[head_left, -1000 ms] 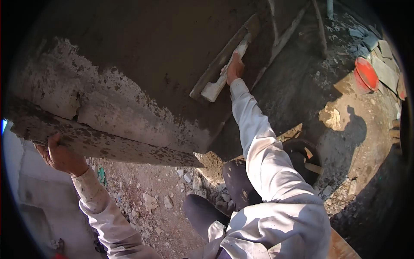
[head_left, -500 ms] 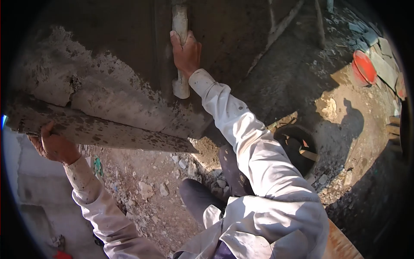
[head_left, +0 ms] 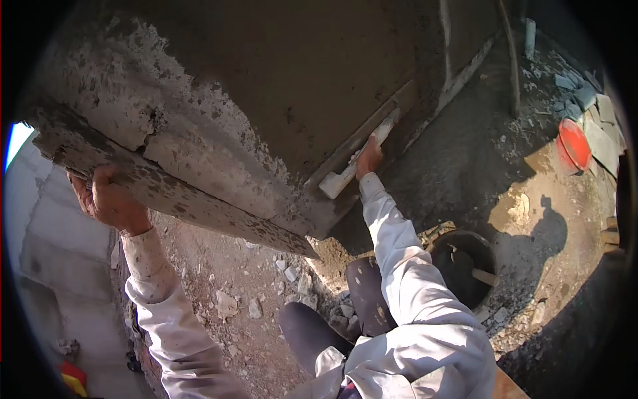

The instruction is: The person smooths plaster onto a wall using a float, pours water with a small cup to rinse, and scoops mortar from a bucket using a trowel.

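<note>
My right hand [head_left: 369, 159] is wrapped round the pale handle of a plastering float [head_left: 339, 181]. The float lies slanted against dark wet plaster [head_left: 292, 86] on the wall, close to the wall's lower edge. On the left, my left hand [head_left: 113, 203] grips the lower edge of a long, mortar-spotted board [head_left: 189, 206]. That board runs along the wall's corner edge, beside a rough grey patch [head_left: 193, 146] that has a crack near the board. Some of my left fingers are hidden behind the board.
A dark bucket [head_left: 493, 256] with a wooden-looking handle in it stands right of my knees. Farther right are a red bowl [head_left: 575, 146] and broken slabs [head_left: 601, 136]. Rubble [head_left: 226, 304] covers the ground below the board. Thin poles [head_left: 512, 66] lean at upper right.
My right hand has brought the float down and to the right, turning it from upright to slanted. My left hand keeps its hold on the board. The camera view has shifted.
</note>
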Motion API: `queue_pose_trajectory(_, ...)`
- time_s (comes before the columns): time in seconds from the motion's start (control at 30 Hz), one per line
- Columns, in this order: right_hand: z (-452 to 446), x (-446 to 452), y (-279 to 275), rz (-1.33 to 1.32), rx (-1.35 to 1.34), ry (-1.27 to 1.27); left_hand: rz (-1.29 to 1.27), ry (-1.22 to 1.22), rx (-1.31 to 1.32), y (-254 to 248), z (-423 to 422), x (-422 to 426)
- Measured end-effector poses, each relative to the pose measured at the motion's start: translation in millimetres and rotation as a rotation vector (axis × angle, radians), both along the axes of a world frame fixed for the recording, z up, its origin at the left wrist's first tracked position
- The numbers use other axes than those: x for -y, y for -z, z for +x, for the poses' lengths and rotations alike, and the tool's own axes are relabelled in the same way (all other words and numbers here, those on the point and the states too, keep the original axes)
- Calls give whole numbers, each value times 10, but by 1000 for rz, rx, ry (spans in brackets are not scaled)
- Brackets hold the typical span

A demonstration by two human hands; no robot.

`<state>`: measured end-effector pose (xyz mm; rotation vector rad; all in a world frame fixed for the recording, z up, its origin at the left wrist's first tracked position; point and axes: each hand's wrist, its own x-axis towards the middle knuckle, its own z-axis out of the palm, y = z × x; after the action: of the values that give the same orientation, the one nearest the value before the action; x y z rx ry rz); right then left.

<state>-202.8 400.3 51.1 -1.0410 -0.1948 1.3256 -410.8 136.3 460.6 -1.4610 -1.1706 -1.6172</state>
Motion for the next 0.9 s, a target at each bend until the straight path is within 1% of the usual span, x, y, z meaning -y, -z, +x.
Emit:
queue_pose_trajectory(0.03,-56,174,-131,1,-12,-1,25,66,82,-19,90,-23)
queue_pose_trajectory(0.1,-218,415,-255,130,52,-35,61,227,231,-38,153,-64)
queue_pose_trajectory(0.17,-315,660,-538,209,129,-109,28,37,73,-16,-23,-28)
queue_pose_trajectory(0.23,-356,838,-1017,281,228,-200,42,208,267,-35,100,-47)
queue_pose_trajectory(0.27,-416,867,-1202,395,326,-171,52,129,258,-35,154,-47)
queue_pose_trajectory(0.3,-477,889,-1370,505,426,-137,66,132,253,-41,178,-42)
queue_pose_trajectory(0.33,-494,936,-1598,609,528,-99,77,137,250,-44,196,-48)
queue_pose_trajectory(0.37,-505,956,-1826,712,573,-97,83,143,247,-42,194,-57)
queue_pose_trajectory(0.4,-469,1007,-2153,811,618,-96,104,98,234,-34,177,-66)
queue_pose_trajectory(0.47,-474,929,-2712,929,755,-133,73,119,254,-39,199,-33)
queue_pose_trajectory(0.5,-428,891,-3055,981,767,-136,58,123,264,-44,187,-28)
queue_pose_trajectory(0.53,-382,836,-3411,1031,777,-142,118,64,246,2,73,-90)
queue_pose_trajectory(0.6,-347,571,-4087,1083,847,27,110,55,227,-32,100,-66)
queue_pose_trajectory(0.63,-266,450,-4407,1063,859,47,104,49,220,-38,130,-62)
queue_pose_trajectory(0.67,-210,271,-4660,1041,873,62,128,113,219,-36,160,-70)
queue_pose_trajectory(0.7,-215,-51,-4825,1059,888,213,113,106,212,-17,113,-78)
queue_pose_trajectory(0.73,-81,-108,-4945,1033,872,235,97,99,205,17,51,-74)
queue_pose_trajectory(0.77,62,-153,-4998,982,835,189,87,97,212,36,10,-61)
queue_pose_trajectory(0.87,375,-216,-4904,808,643,-26,88,114,254,35,13,-61)
queue_pose_trajectory(0.9,421,-187,-4827,742,619,-8,91,139,247,20,28,-56)
